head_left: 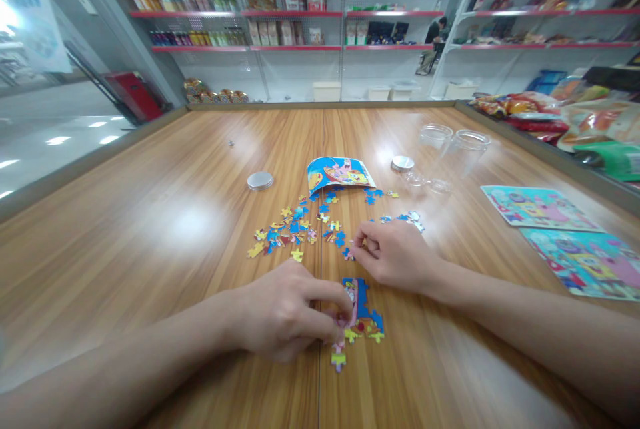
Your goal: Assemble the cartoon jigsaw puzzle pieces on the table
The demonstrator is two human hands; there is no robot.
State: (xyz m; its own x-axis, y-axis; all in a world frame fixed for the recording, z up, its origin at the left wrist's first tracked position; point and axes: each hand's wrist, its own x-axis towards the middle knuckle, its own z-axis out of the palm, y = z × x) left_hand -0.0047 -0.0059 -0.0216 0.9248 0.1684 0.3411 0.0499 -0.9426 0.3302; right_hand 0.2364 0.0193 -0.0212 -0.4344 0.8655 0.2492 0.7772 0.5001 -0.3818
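Partly under the left hand [290,309] lie joined puzzle pieces [362,309].

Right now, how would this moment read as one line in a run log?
left hand: over joined puzzle pieces; right hand: at a loose piece; curved picture: beyond scattered pieces; clear jars: farther right

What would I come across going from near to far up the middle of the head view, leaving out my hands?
Joined puzzle section, loose puzzle pieces, curved picture card, white bin beyond the table's far edge, lowest red-edged shelf.
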